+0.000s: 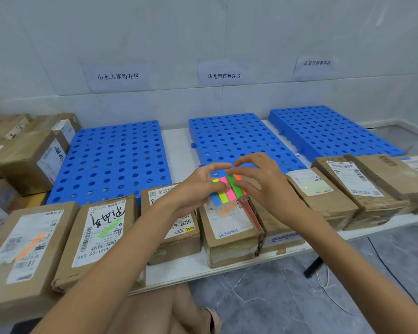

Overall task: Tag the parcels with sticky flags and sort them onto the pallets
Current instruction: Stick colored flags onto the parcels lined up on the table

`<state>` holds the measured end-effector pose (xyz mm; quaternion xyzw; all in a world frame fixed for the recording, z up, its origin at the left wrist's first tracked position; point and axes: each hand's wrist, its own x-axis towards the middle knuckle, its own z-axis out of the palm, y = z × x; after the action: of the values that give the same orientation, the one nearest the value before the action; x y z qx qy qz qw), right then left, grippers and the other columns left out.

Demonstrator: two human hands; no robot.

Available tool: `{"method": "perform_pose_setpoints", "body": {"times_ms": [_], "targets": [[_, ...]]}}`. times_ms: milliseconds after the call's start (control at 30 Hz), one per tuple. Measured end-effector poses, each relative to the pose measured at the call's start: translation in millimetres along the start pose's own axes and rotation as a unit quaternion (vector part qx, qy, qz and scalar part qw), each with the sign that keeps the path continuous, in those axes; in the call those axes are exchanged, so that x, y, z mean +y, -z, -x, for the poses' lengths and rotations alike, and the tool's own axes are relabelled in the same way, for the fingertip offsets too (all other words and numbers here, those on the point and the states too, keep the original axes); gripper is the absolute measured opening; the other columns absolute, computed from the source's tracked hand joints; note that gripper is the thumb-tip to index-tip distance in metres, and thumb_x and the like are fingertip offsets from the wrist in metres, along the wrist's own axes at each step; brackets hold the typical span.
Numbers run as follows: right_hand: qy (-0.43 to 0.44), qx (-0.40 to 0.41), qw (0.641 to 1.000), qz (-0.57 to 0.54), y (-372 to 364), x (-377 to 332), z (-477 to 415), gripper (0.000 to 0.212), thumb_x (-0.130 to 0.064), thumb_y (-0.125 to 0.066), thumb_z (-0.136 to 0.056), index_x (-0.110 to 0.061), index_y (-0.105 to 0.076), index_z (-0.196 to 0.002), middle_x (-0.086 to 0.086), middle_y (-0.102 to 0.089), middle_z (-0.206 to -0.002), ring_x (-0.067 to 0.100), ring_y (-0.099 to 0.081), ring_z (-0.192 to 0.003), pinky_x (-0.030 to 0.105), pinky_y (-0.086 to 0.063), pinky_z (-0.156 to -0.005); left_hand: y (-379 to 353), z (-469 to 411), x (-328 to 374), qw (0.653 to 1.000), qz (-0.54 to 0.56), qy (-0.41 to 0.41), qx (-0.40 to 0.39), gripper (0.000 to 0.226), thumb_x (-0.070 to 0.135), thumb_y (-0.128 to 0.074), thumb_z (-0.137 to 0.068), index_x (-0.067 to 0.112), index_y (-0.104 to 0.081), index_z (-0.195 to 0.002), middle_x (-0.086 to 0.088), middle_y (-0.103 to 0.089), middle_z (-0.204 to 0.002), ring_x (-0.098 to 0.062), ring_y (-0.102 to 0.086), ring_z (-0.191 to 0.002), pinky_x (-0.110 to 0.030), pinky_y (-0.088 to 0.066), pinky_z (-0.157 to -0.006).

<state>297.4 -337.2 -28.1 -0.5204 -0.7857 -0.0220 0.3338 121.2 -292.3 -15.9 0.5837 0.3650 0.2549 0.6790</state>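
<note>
the flags [227, 191] — a fan of blue, yellow, pink, green and orange strips — are held up over the front row of parcels [101, 235], just above one [227, 227] that already carries an orange strip. holding them there keeps the labels below readable and the next parcel close, likely so a colour can be matched to an address. the parcels lie label-up along the near edge of the table [203, 263]; two at the left also show strips, one orange, one green, while those to the right look untagged. behind them the three blue pallets [111, 160] lie bare, each under its own sign [118, 76] on the wall, so sorting has not begun.

the left hand [198, 186] grips the flags from the left side, fingers curled across the strips, forefinger arched over the top. the right hand [263, 184] is half closed, fingertips drawn in at the green-orange edge — seemingly to peel one off, though whether a strip is actually pinched i cannot tell.
</note>
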Motion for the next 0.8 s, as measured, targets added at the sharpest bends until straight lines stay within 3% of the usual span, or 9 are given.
{"method": "perform_pose_setpoints", "body": {"times_ms": [100,200,433,600,800], "targets": [[0.008,0.022,1.000,0.002,0.8,0.2,-0.6,0.015,-0.024,-0.069,-0.082,-0.018,-0.068,-0.096,0.000,-0.059,-0.100,0.019,-0.053,-0.100,0.041,-0.042,-0.090,-0.9,-1.4,0.2,1.000,-0.010,-0.002,-0.012,0.047,-0.003,-0.057,-0.090,0.018,-0.050,-0.132,-0.013,-0.071,-0.100,-0.022,-0.068,-0.095,-0.027,-0.054,-0.085],[0.005,0.017,1.000,-0.010,2.7,-1.9,-2.7,0.013,-0.021,-0.074,-0.078,-0.015,-0.064,-0.084,-0.002,-0.055,-0.087,0.015,-0.049,-0.086,0.031,-0.040,-0.081,-2.2,-1.5,0.4,1.000,-0.021,0.001,-0.019,0.045,-0.002,-0.057,-0.089,0.021,-0.052,-0.128,-0.007,-0.072,-0.090,-0.016,-0.069,-0.085,-0.024,-0.055,-0.078],[0.016,0.030,0.999,-0.040,3.4,-3.5,-1.3,0.004,-0.010,-0.070,-0.080,-0.012,-0.069,-0.083,-0.006,-0.056,-0.077,0.007,-0.046,-0.077,0.016,-0.037,-0.073,-1.3,-2.9,-0.1,0.999,0.029,0.034,-0.019,0.033,0.004,-0.052,-0.093,0.016,-0.058,-0.123,-0.017,-0.067,-0.113,-0.024,-0.066,-0.099,-0.031,-0.055,-0.085],[0.023,0.052,0.998,-0.040,1.6,-6.1,0.8,0.019,-0.007,-0.067,-0.080,-0.010,-0.067,-0.099,-0.001,-0.062,-0.080,0.009,-0.053,-0.080,0.022,-0.043,-0.077,-0.3,-5.2,-3.8,0.998,0.053,0.045,-0.003,0.031,0.007,-0.048,-0.095,0.015,-0.060,-0.122,-0.019,-0.064,-0.118,-0.024,-0.063,-0.102,-0.036,-0.051,-0.094],[0.021,0.066,0.997,-0.037,0.3,-0.7,3.5,0.011,-0.002,-0.073,-0.077,-0.009,-0.067,-0.084,-0.001,-0.064,-0.079,0.007,-0.055,-0.078,0.020,-0.046,-0.076,-1.7,-7.0,-4.0,0.997,0.066,0.048,-0.007,0.030,0.009,-0.044,-0.097,0.012,-0.060,-0.122,-0.019,-0.064,-0.117,-0.022,-0.061,-0.100,-0.034,-0.052,-0.090]]}}
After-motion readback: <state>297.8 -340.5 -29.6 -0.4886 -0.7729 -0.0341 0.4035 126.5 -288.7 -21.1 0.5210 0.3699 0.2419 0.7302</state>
